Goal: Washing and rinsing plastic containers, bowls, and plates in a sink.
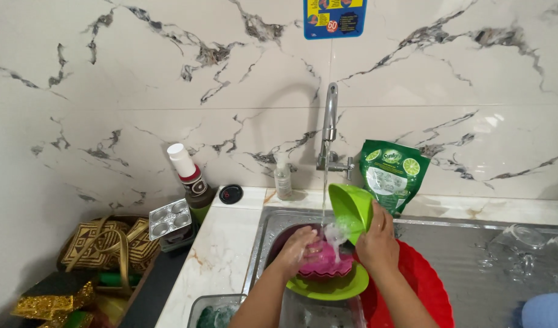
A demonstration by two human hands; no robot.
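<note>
My right hand (379,240) grips a lime-green bowl (350,209), tilted on its side under a thin stream of water from the faucet (330,124). My left hand (297,249) is held under the bowl's rim in the foamy water, fingers bent, touching the bowl's lower edge. Below both hands, in the sink (267,234), lies a pink ribbed dish (324,264) stacked on a green plate (330,288). A red round tray (421,279) leans to the right of them.
A green refill pouch (391,173) and a small clear bottle (283,177) stand by the wall. A dark bottle with white cap (191,179) and a metal mould tray (168,220) sit left. Glassware (522,243) rests on the steel drainboard. A woven bag (109,243) lies far left.
</note>
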